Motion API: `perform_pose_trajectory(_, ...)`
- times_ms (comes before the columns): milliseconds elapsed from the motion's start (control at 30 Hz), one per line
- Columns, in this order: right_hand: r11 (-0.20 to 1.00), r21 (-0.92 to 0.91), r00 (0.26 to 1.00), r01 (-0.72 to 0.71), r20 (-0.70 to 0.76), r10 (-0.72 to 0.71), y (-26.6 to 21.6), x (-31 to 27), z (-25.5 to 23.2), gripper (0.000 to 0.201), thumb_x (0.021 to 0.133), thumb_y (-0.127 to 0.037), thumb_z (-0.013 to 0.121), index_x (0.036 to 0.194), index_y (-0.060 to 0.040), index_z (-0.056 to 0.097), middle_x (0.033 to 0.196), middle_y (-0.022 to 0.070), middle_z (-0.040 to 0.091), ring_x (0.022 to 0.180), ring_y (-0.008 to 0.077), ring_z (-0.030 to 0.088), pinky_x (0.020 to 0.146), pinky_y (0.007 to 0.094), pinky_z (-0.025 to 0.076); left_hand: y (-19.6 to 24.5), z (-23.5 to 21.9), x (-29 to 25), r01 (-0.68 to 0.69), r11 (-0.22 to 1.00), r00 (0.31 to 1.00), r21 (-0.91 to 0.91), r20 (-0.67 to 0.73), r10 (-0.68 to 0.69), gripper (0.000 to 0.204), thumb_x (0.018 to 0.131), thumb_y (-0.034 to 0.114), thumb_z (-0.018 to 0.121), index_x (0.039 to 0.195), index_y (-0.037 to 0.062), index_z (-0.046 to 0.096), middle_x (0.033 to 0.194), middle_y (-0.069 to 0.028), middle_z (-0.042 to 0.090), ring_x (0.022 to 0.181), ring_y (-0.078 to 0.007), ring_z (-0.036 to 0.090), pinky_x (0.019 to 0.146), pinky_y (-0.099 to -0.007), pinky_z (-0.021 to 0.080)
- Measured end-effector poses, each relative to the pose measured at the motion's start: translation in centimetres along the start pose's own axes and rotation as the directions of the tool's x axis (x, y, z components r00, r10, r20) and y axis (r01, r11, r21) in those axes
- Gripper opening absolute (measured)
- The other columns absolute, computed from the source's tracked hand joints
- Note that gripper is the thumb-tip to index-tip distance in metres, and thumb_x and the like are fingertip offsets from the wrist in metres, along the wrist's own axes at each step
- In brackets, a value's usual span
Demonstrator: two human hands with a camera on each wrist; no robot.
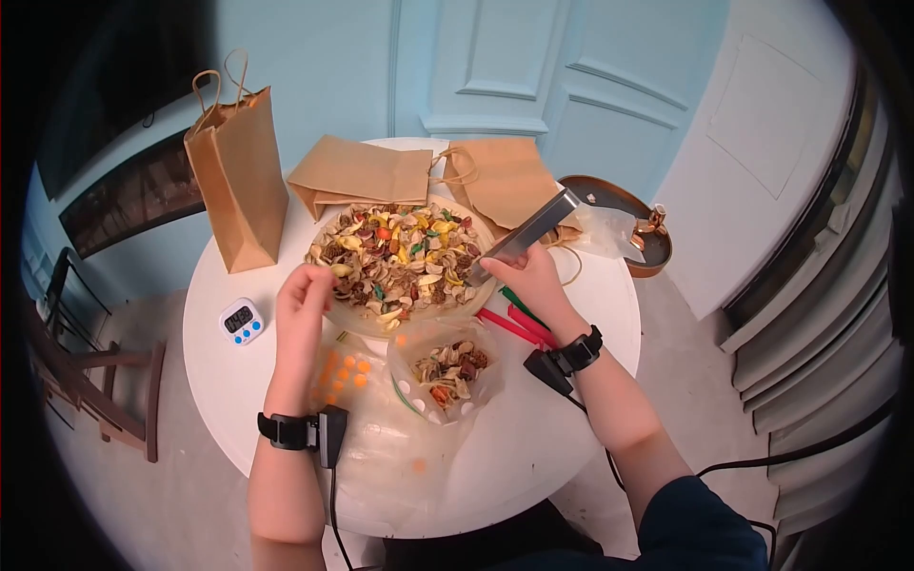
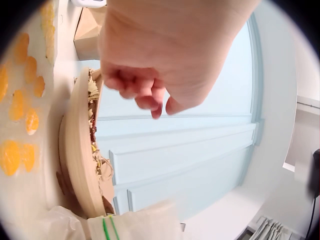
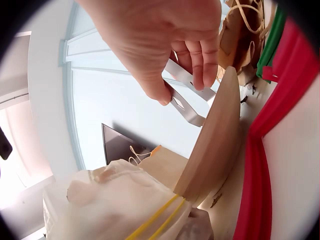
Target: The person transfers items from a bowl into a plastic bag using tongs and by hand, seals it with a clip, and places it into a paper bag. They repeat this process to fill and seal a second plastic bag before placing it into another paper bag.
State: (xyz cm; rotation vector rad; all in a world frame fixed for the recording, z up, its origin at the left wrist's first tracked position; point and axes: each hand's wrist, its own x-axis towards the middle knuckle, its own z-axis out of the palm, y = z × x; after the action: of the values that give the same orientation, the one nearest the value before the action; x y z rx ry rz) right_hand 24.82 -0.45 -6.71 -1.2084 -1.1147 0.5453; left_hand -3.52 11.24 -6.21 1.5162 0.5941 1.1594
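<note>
My right hand [image 1: 538, 285] grips metal tongs [image 1: 526, 231] whose tips reach into a wide wooden bowl [image 3: 215, 135]. In the right wrist view the two tong arms are apart, their tips close over the bowl's rim. Dried potpourri [image 1: 400, 252] fills the bowl, with brown cones, pale petals and yellow pieces. My left hand [image 1: 307, 290] hovers by the bowl's left rim, fingers loosely curled and nothing visible between them in the left wrist view. In front of the bowl, a clear zip bag [image 1: 405, 376] stands with its mouth spread, some potpourri [image 1: 452, 371] inside.
A flat clear bag with orange spots [image 1: 343, 376] lies left of the zip bag. The timer [image 1: 242, 322] is at the left. Brown paper bags [image 1: 238, 181] stand and lie behind. Pink strips [image 1: 519, 326] and a green strip lie right, near a dark oval tray [image 1: 657, 259].
</note>
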Motion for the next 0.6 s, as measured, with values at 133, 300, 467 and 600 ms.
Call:
perform_pose_trajectory(133,0.996,-0.087,1.000,-0.018,0.006,0.018,0.5,0.3,-0.1,0.035,0.081,-0.008,0.071,0.108,0.0027,0.051,0.100,0.0102,0.064,0.085,0.0136,0.064,0.073,0.0253,0.052,3.3,1.0,-1.6,0.230,0.972,0.875,0.041,0.428,-0.225,0.014,0.091,0.021,0.059,0.088,0.0075,0.058,0.076,0.0040,0.058,0.068,-0.0028,0.051,0.061,-0.0189,0.042)
perform_pose_trajectory(300,0.995,-0.038,0.988,-0.094,-0.125,0.088,-3.2,0.9,-2.1,0.028,0.085,-0.018,0.067,0.101,0.0002,0.053,0.081,0.0041,0.062,0.063,0.0076,0.058,0.055,0.0201,0.046,4.2,1.3,-2.2,0.263,0.926,0.759,0.270,0.534,-0.372,0.021,0.088,0.025,0.064,0.086,0.0070,0.053,0.074,0.0026,0.057,0.063,-0.0039,0.053,0.053,-0.0195,0.042)
perform_pose_trajectory(467,0.930,-0.249,0.956,-0.270,0.049,0.291,-6.7,1.6,-5.2,0.030,0.087,-0.034,0.058,0.093,-0.0041,0.054,0.066,-0.0030,0.046,0.049,0.0056,0.042,0.044,0.0204,0.033,4.0,1.5,-2.4,0.341,0.856,0.652,0.387,0.558,-0.513,0.029,0.088,0.031,0.065,0.090,0.0058,0.051,0.073,-0.0003,0.059,0.063,-0.0066,0.059,0.056,-0.0202,0.046)
perform_pose_trajectory(600,0.712,-0.616,0.881,-0.337,0.059,0.469,-8.1,-0.3,-7.8,0.036,0.080,-0.039,0.061,0.087,-0.0035,0.058,0.063,-0.0015,0.049,0.050,0.0082,0.043,0.045,0.0227,0.034,4.4,1.5,-2.3,0.335,0.855,0.609,0.396,0.601,-0.517,0.031,0.088,0.032,0.064,0.094,0.0055,0.050,0.075,-0.0027,0.062,0.066,-0.0089,0.061,0.058,-0.0212,0.048)
